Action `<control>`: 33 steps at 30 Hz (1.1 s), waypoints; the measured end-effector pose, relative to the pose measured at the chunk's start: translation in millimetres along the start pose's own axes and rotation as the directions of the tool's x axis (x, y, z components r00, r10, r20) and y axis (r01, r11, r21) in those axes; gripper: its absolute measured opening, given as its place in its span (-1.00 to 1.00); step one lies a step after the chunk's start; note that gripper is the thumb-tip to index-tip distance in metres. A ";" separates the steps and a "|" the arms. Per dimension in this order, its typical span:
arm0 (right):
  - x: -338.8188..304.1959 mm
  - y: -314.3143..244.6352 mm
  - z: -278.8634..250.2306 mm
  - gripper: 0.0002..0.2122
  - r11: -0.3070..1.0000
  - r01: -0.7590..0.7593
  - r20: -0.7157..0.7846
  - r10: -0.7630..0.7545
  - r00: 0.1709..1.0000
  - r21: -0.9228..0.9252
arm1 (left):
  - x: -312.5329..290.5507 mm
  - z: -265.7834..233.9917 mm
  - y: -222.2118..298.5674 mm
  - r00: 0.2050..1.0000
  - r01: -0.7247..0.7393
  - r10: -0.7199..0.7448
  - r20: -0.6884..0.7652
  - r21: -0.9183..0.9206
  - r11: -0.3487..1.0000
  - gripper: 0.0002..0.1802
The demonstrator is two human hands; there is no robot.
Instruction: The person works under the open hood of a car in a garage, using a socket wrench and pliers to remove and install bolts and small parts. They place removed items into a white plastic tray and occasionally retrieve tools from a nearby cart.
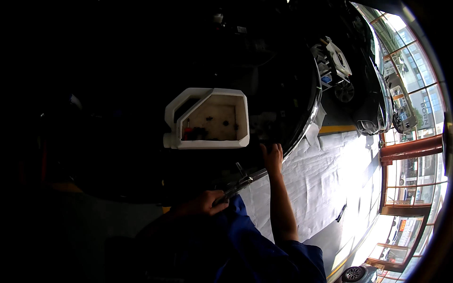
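My left hand point(211, 203) is closed round the handle of a shiny metal hand tool point(234, 188), perhaps a ratchet wrench. Its far end reaches right to the car's front edge, and a short bar sticks up from it. My right hand point(272, 159) rests at the dark edge of the engine bay, fingers apart, with no object visible in it. Just beyond both hands lies a white plastic jug point(207, 144) with one side cut away. Small dark pieces and something red sit inside the jug. Deep shadow hides most of the engine bay.
A pale sheet point(306, 181) covers the floor to the right, with a dark slim object point(341, 213) lying at its edge. Farther back stand a cart point(337, 61) with things on it and a dark car point(370, 101). Tall windows line the right side.
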State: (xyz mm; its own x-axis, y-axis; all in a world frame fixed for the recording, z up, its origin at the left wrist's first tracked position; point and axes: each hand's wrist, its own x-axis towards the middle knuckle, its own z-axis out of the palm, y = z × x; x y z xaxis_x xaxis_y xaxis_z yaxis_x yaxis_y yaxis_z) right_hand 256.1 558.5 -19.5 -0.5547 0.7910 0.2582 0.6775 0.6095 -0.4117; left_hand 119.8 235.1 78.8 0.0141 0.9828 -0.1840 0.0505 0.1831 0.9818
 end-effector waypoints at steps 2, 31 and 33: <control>0.4 -0.6 -5.8 -0.75 0.991 -0.043 0.005 0.042 0.999 0.125 | 3.0 3.3 0.9 1.000 -0.015 0.015 0.009 -0.005 1.000 -0.74; -4.2 -72.3 -149.5 -0.85 0.167 -0.360 0.394 -0.278 0.876 0.918 | 93.9 4.4 66.6 0.964 0.160 -0.154 0.215 -0.009 0.987 -0.57; -3.8 -69.8 -150.3 -0.85 0.237 -0.327 0.387 -0.282 0.878 0.915 | 95.8 2.7 67.3 0.947 0.203 -0.198 0.254 0.003 0.979 -0.52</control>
State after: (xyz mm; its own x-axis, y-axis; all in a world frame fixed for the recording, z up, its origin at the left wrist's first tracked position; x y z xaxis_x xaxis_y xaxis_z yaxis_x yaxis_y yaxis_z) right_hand 283.5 521.0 139.6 -0.8649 0.5019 0.0045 -0.1000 -0.1635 -0.9815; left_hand 127.2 341.5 127.1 0.2572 0.8884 -0.3801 0.0556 0.3791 0.9237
